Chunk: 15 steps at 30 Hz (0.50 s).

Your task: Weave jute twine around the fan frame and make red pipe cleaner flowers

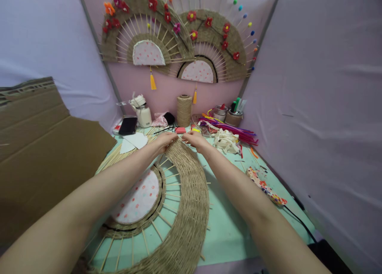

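Note:
A fan-shaped piece of jute weaving (191,198) on wooden sticks lies on the green table (227,230), with a dotted pink half-disc (139,200) at its centre. Both my arms reach to its far edge. My left hand (165,141) is closed, fingers pinched on the jute weave at the top rim. My right hand (194,139) is closed too, pinching the twine beside it. The two hands almost touch.
A spool of jute twine (184,110) stands at the back, beside a white bottle (143,112) and a black phone (128,126). Coloured pipe cleaners (235,131), cups of tools (234,115) and cloth scraps (227,140) lie right. Cardboard (38,154) leans left. Two finished fans (179,39) hang on the wall.

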### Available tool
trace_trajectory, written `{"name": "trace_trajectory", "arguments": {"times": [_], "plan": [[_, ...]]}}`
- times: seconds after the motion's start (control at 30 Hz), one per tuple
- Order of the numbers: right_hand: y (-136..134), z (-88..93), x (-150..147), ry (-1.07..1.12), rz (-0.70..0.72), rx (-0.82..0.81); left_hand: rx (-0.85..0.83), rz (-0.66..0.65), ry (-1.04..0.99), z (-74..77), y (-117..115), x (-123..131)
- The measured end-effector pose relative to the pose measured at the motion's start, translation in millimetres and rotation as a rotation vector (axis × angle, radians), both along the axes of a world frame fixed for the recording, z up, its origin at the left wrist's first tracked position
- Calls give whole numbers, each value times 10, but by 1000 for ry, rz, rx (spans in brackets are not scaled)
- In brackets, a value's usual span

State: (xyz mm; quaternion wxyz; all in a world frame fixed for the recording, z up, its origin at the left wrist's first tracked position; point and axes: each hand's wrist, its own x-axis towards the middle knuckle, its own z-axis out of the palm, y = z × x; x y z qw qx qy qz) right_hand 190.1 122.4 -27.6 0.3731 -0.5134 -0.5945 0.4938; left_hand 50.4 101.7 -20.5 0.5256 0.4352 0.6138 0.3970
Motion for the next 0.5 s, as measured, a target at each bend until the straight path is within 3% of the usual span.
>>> {"name": "trace_trajectory", "arguments": {"times": [0.1,0.2,0.5], "plan": [[27,-86,-18,-43,-20,204,18,-12,-22,-17,-4,-6],[55,-151,-44,-39,-6,302,12,-5,-25,-17,-8,-3],[38,-149,-60,-86,-55,300,-47,19,-149,8,3,-55]]}}
